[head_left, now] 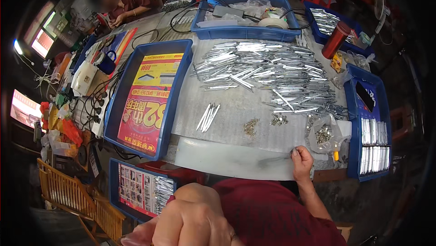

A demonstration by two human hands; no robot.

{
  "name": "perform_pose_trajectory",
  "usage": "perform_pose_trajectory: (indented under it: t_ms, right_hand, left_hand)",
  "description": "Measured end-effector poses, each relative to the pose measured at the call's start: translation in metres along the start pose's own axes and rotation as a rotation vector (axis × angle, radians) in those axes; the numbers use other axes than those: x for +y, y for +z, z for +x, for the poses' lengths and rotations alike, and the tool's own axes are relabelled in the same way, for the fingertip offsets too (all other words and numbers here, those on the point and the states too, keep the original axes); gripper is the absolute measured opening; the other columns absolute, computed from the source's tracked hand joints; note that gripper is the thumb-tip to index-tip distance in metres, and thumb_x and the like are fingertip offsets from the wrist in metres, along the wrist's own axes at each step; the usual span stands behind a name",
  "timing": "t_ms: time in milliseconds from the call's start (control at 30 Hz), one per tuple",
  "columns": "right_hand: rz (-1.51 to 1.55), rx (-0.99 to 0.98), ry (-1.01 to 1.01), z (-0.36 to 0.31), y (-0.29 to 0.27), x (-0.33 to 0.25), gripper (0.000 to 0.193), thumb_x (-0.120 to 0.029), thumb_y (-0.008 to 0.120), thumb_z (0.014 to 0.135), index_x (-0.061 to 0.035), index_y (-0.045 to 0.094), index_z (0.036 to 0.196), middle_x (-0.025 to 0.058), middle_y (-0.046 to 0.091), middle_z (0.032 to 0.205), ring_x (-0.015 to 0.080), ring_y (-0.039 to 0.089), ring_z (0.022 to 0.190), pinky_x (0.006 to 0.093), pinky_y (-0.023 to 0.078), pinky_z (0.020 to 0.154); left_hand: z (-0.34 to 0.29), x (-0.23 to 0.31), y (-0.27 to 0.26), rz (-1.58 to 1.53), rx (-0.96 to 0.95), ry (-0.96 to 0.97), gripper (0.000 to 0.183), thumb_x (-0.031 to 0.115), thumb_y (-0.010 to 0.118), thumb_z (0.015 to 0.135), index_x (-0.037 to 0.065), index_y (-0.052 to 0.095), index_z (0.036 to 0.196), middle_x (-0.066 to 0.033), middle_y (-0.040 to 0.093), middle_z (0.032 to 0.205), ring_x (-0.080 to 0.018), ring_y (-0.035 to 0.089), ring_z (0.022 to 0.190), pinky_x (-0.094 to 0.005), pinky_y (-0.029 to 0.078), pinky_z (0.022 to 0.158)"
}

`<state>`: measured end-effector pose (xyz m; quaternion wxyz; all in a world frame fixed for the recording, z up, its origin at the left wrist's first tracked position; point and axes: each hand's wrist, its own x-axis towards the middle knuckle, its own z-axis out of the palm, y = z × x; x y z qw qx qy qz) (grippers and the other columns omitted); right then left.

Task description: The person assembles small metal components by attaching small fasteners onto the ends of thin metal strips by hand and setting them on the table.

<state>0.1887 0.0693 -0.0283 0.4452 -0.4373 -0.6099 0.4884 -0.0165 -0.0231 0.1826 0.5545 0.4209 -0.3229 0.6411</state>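
Observation:
My left hand [193, 221] is raised close in front of me, its fingers curled; whatever they hold, if anything, is hidden. At the table's front edge my right hand [302, 162] is closed, thumb pressed to the fingers, and I cannot make out anything in it. Just beyond it lies a clear plastic bag [323, 133] of small metal parts. Left of the bag are a pile of small dark metal parts [279, 119] and a pile of brassy ones [250, 127]. A few thin silvery strips [208, 118] lie apart from a large heap of them [268, 69].
Blue trays stand around: a poster-lined one [181, 82] at left, one with strips [113, 187] below it, one with a phone and stacked strips [353, 155] at right, and one with bags and cables [245, 32] behind. A red flask [336, 40] stands upright. Another person [134, 3] sits far left.

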Motion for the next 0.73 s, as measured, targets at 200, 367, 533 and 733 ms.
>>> perform_pose_trajectory:
  t_ms: [200,367,533,733]
  right_hand:
    - [0.021,-0.017,-0.019,0.004,0.002,-0.004,0.012,-0.006,0.050,0.080,0.0012,0.049,0.071,-0.0016,0.042,0.060,0.0048,0.037,0.056,0.0195,0.032,0.049]
    - [0.026,-0.004,-0.007,0.003,0.000,0.001,0.012,-0.006,0.050,0.080,0.0012,0.048,0.071,-0.0012,0.041,0.061,0.0053,0.037,0.056,0.0195,0.032,0.051]
    - [0.021,0.003,0.012,0.002,0.001,0.001,0.010,-0.004,0.048,0.080,0.0000,0.047,0.071,-0.0027,0.040,0.061,0.0040,0.035,0.056,0.0189,0.031,0.050]
    - [0.050,-0.031,-0.015,0.004,0.004,-0.006,0.010,-0.006,0.048,0.081,-0.0011,0.048,0.073,-0.0028,0.041,0.060,0.0039,0.035,0.056,0.0188,0.030,0.050]
  left_hand:
    - [0.010,0.005,0.014,0.018,0.175,-0.011,0.043,0.030,0.043,0.087,-0.001,0.050,0.059,-0.0080,0.045,0.054,-0.0151,0.037,0.041,-0.0439,0.045,0.055]
    - [0.017,0.009,-0.007,-0.102,0.011,-0.044,0.043,0.030,0.042,0.087,-0.001,0.048,0.058,-0.0075,0.045,0.053,-0.0137,0.037,0.039,-0.0405,0.046,0.054]
    - [0.017,0.006,-0.004,-0.083,0.027,0.076,0.044,0.029,0.042,0.088,-0.001,0.048,0.057,-0.0066,0.044,0.052,-0.0110,0.034,0.037,-0.0381,0.046,0.053]
    - [0.004,0.003,-0.004,0.011,-0.063,0.164,0.050,0.055,0.045,0.078,0.010,0.046,0.055,0.0006,0.037,0.051,-0.0124,0.034,0.038,-0.0272,0.025,0.039]
